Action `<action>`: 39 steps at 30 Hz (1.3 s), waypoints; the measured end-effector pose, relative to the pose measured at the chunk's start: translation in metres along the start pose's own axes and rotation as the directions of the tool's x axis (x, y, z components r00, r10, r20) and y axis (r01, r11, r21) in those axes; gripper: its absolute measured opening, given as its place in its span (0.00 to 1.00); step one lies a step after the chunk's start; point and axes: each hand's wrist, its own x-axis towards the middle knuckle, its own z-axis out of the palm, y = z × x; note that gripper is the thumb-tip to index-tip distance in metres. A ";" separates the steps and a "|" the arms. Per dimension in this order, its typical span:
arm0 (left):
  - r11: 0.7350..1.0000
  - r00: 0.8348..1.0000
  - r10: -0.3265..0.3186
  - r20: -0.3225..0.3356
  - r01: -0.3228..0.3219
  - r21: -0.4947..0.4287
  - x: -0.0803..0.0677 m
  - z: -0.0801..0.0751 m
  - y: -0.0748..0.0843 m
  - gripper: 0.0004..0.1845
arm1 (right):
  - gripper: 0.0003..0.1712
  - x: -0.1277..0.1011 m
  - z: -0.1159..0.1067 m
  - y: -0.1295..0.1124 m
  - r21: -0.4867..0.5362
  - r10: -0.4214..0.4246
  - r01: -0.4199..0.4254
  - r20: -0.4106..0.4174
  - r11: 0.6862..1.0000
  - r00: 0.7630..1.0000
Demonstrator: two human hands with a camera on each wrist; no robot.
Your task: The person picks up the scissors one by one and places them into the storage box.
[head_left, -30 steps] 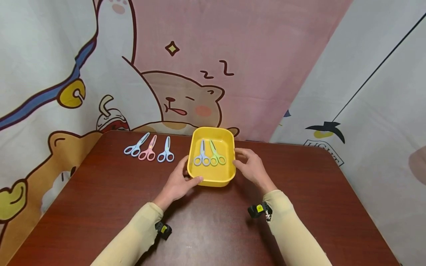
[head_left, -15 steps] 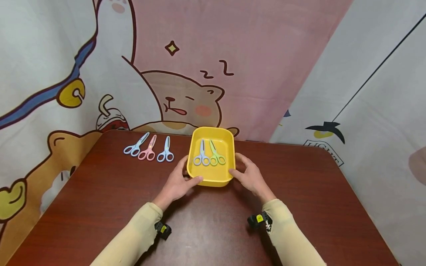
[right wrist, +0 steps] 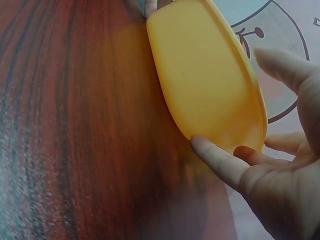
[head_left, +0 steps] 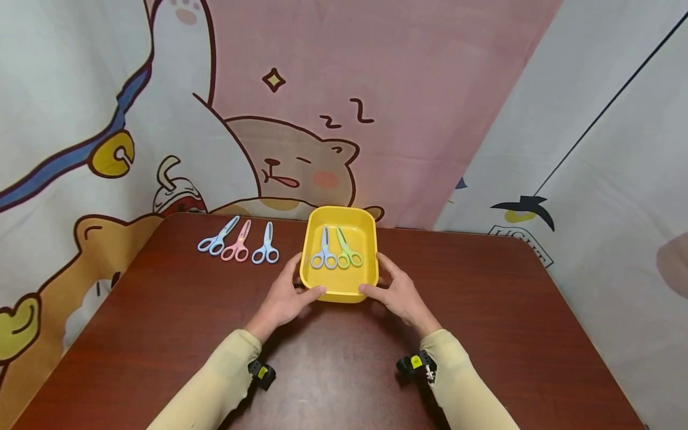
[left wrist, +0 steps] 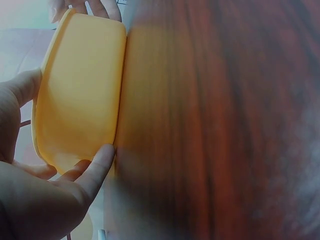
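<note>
Head view gives me the whole scene: a yellow tray (head_left: pixel 341 286) sits on the dark red wooden counter (head_left: pixel 484 310), toward the far edge and roughly in the middle of it. My left hand (head_left: pixel 285 298) grasps the tray's near left corner, thumb laid along the near wall and fingers up the left side. My right hand (head_left: pixel 396 294) grasps the near right corner the same way, thumb on the near wall and fingers along the right side. So each grip is closed on the tray, one at either corner.

Inside the tray lie two pairs of small scissors side by side, handles toward me: a light blue pair (head_left: pixel 324 251) on the left and a green pair (head_left: pixel 346 249) just beside it on the right.

To the left of the tray, on the counter, three more pairs lie in a row: a pale blue pair (head_left: pixel 217 236) farthest from the tray, a pink pair (head_left: pixel 239 242) in the middle, and another blue pair (head_left: pixel 266 245) nearest the tray.

From the left wrist I see the tray's outer wall (left wrist: pixel 82 90) with my thumb (left wrist: pixel 92 170) against it. From the right wrist the thumb (right wrist: pixel 220 160) presses the tray (right wrist: pixel 200 70) likewise.

Behind the counter hangs a cartoon backdrop (head_left: pixel 301 119).
</note>
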 end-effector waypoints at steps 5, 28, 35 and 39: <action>1.000 1.000 -0.008 -0.004 0.008 0.008 -0.001 0.001 0.000 0.51 | 0.56 0.000 0.002 0.004 0.001 -0.008 0.008 -0.003 1.000 1.000; 1.000 1.000 -0.003 0.022 0.002 0.029 0.001 0.001 0.001 0.51 | 0.61 0.001 0.005 0.002 0.004 0.040 -0.040 -0.003 0.999 0.999; 0.998 1.000 0.012 0.023 -0.013 0.060 0.002 0.000 0.005 0.51 | 0.60 0.000 0.004 0.000 -0.049 0.061 -0.062 -0.029 0.997 0.998; 0.996 1.000 -0.003 0.023 0.001 0.089 0.001 -0.002 0.004 0.52 | 0.60 0.001 0.006 0.002 -0.010 0.048 -0.049 -0.022 0.999 0.999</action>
